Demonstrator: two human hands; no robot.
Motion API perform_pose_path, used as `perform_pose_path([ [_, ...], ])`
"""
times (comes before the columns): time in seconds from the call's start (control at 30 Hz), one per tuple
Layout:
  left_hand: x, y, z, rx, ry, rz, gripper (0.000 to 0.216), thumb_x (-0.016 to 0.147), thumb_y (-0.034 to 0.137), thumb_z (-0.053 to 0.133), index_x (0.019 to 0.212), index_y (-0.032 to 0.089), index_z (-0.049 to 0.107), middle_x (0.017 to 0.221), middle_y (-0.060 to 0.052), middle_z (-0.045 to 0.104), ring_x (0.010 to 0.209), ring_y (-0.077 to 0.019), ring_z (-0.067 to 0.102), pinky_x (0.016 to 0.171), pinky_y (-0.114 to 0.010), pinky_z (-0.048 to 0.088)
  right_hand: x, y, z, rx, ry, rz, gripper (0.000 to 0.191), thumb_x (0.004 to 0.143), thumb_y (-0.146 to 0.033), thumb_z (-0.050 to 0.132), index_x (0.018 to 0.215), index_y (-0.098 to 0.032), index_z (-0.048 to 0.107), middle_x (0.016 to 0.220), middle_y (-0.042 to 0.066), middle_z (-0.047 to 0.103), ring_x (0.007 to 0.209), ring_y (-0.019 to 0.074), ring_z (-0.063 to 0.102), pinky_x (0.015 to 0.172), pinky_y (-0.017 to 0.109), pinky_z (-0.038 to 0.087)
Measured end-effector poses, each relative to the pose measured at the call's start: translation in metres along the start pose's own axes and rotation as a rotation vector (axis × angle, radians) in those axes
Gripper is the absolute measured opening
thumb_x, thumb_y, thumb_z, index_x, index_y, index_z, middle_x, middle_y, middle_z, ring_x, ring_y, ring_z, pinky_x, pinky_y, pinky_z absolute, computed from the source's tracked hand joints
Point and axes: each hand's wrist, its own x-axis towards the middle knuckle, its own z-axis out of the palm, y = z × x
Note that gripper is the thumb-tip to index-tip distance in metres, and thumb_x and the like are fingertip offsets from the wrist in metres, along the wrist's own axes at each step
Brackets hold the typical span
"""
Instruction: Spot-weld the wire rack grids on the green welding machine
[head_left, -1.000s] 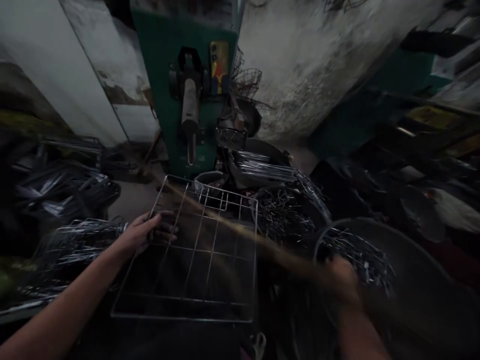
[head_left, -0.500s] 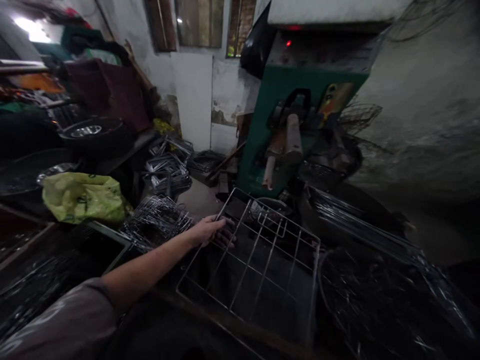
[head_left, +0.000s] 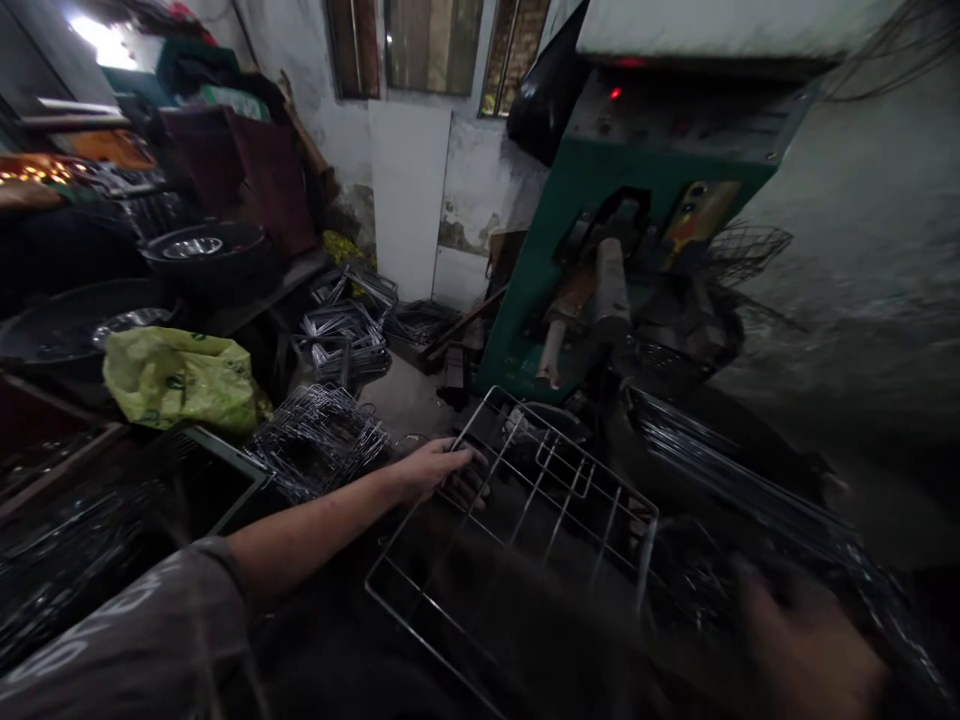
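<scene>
A rectangular wire rack (head_left: pixel 551 525), a grid of thin metal rods, tilts in front of me. My left hand (head_left: pixel 450 472) is closed on its left side, the fingers passing behind the wires. At the rack's far side a small rectangular wire loop (head_left: pixel 564 463) shows. My right hand (head_left: pixel 814 640) is at the lower right, smeared by motion, apart from the rack and over dark bundles of thin wire (head_left: pixel 701 575). Whether its fingers hold anything cannot be made out.
Beyond the rack stands a green machine (head_left: pixel 555 250) with thick protruding rods and a red light. Left lie a tangled pile of wire frames (head_left: pixel 319 440), a yellow-green bag (head_left: pixel 184 378) and more bent frames (head_left: pixel 345 335). A long bundle of shiny rods (head_left: pixel 720 465) lies right.
My right hand has come into view at the lower right. My left hand keeps its hold on the rack. The whole view has shifted, so the surroundings sit farther right.
</scene>
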Motion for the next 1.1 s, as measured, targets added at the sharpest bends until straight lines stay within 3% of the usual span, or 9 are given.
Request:
perform_pose_path([
  [0.03,0.001,-0.001,0.001,0.0,-0.015,0.0,0.051,0.074,0.048,0.072,0.104,0.012,0.054,0.081,-0.016,0.071,0.066,-0.0261,0.07,0.058,-0.03,0.051,-0.001,-0.021,0.0,0.092,-0.009,-0.008,0.05,0.079,-0.061,0.032,0.098,-0.027,0.064,0.092,0.016,0.066,0.076,0.0306,0.061,0.065,0.044,0.041],
  [0.17,0.002,-0.005,0.0,-0.016,-0.052,0.028,0.051,0.073,0.05,0.072,0.103,0.012,0.053,0.08,-0.016,0.071,0.066,-0.0277,0.071,0.055,-0.03,0.052,0.007,-0.11,0.016,0.33,-0.009,-0.427,0.043,0.08,-0.048,0.036,0.087,-0.017,0.065,0.095,0.015,0.067,0.091,0.0304,0.059,0.083,0.044,0.041],
  [0.27,0.001,-0.004,-0.003,-0.028,-0.058,0.042,0.049,0.074,0.05,0.071,0.101,0.012,0.053,0.079,-0.015,0.071,0.064,-0.0262,0.07,0.056,-0.03,0.052,0.01,-0.142,0.028,0.272,0.077,-0.558,0.037,0.082,-0.038,0.038,0.083,-0.015,0.067,0.103,0.016,0.065,0.092,0.0288,0.056,0.084,0.043,0.039],
  [0.47,0.001,-0.003,-0.002,-0.055,-0.071,0.044,0.048,0.075,0.05,0.071,0.098,0.012,0.053,0.075,-0.011,0.07,0.062,-0.024,0.07,0.062,-0.032,0.053,0.006,-0.142,0.033,0.168,0.212,-0.584,0.036,0.086,-0.035,0.04,0.083,-0.015,0.07,0.11,0.016,0.061,0.089,0.027,0.049,0.082,0.042,0.038],
  [0.77,0.005,-0.011,-0.006,-0.107,-0.093,0.07,0.045,0.076,0.048,0.07,0.097,0.013,0.054,0.075,-0.013,0.071,0.063,-0.0271,0.07,0.062,-0.038,0.054,0.002,-0.141,0.042,0.198,0.253,-0.617,0.036,0.089,-0.036,0.042,0.081,-0.014,0.07,0.121,0.016,0.059,0.093,0.028,0.049,0.081,0.042,0.04],
  [1.1,0.002,-0.009,-0.004,-0.106,-0.061,0.095,0.044,0.077,0.049,0.069,0.097,0.013,0.053,0.076,-0.014,0.071,0.062,-0.026,0.07,0.054,-0.03,0.052,0.004,-0.154,0.038,0.145,0.176,-0.505,0.036,0.091,-0.037,0.041,0.083,-0.021,0.072,0.132,0.009,0.054,0.1,0.0323,0.045,0.076,0.046,0.037],
])
